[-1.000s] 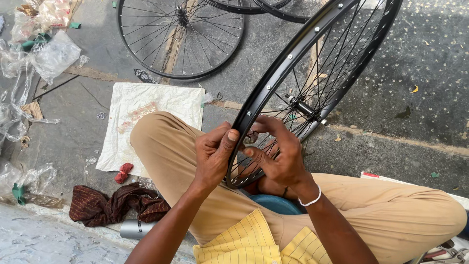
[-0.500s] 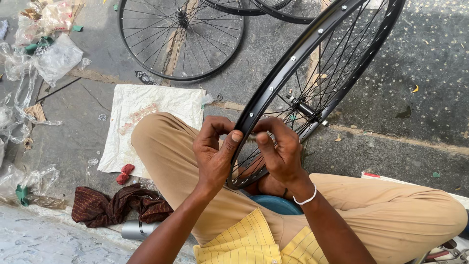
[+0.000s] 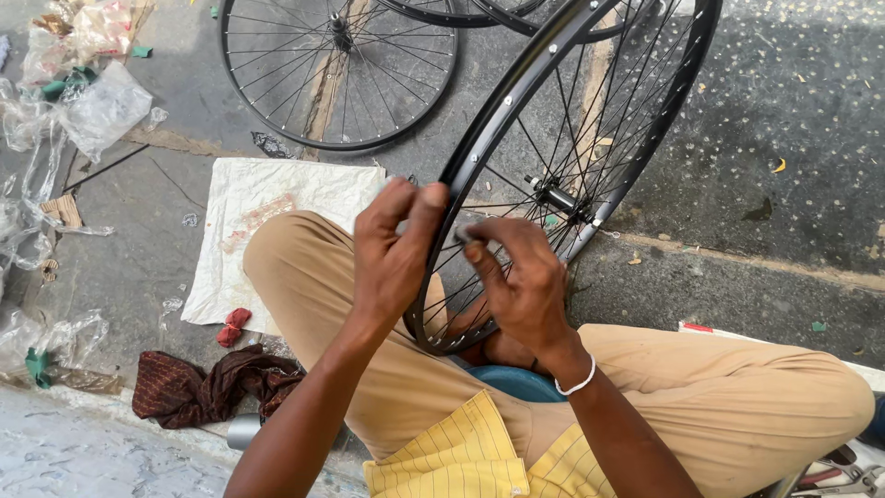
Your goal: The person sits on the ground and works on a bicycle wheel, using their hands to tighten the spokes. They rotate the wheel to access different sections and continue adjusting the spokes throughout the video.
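Hands work at the near rim of a black spoked bicycle wheel standing tilted over the person's tan-trousered lap. The left hand pinches the rim between thumb and fingers. The right hand closes its fingertips on what seems a small spoke nipple, too small to be sure. A second black spoked wheel lies flat, far left, beyond a white cloth sheet.
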